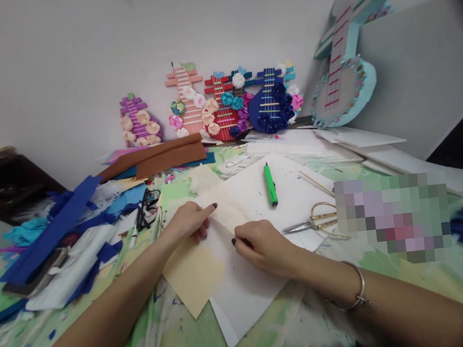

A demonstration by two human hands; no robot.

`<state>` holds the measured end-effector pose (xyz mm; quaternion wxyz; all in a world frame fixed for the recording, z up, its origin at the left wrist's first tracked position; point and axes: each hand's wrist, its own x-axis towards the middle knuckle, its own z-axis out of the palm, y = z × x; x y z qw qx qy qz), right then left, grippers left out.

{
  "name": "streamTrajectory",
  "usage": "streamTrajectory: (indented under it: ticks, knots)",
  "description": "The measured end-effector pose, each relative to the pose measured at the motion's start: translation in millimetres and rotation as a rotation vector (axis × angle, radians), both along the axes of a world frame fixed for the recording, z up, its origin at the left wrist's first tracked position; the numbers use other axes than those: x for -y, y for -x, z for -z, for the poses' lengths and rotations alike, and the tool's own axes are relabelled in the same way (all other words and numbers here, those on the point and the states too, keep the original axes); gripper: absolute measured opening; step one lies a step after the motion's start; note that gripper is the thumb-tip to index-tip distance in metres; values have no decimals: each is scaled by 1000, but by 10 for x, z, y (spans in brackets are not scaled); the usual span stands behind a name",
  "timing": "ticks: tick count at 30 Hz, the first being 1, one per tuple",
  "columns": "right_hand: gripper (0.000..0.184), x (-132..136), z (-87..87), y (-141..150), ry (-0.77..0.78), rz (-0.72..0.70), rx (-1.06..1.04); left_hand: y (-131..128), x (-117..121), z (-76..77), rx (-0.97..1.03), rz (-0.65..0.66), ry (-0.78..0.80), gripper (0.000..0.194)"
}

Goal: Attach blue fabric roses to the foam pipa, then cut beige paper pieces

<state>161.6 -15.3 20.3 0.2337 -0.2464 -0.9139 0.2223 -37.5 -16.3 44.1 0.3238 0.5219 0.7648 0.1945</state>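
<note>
A cream strip of crepe paper (224,199) runs slantwise between my hands, over white sheets (264,291). My left hand (190,220) is closed on its left edge, thumb laid along the top and the other fingers curled beneath. My right hand (261,245) makes a fist at the strip's lower right end and pinches it; most of its fingertips are hidden. Under my left hand lies a pale yellow piece of paper (191,280). A green utility knife (271,185) rests on the white sheets, and gold-handled scissors (313,223) lie right of my right hand.
Blue paper strips (51,231), a phone (39,274) and scraps crowd the left side. Brown paper (167,155) lies behind. Several flower-trimmed paper guitars (222,108) stand against the wall; a large pale blue one (345,73) leans at right. A thin stick (315,181) lies near the scissors.
</note>
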Motion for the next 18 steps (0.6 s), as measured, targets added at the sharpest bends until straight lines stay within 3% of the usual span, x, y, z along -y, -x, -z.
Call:
streamTrajectory:
  ticks: [4,8,18]
  knots:
    - [21,-7,23,-15,-112,16,-44,-66,-21,30,225,8,-3,39]
    - [19,-5,30,-31,-246,43,-17,-128,-53,44,382,8,-125,28]
    - [18,10,32,-46,-460,70,-36,-276,-131,-4,573,32,-359,31]
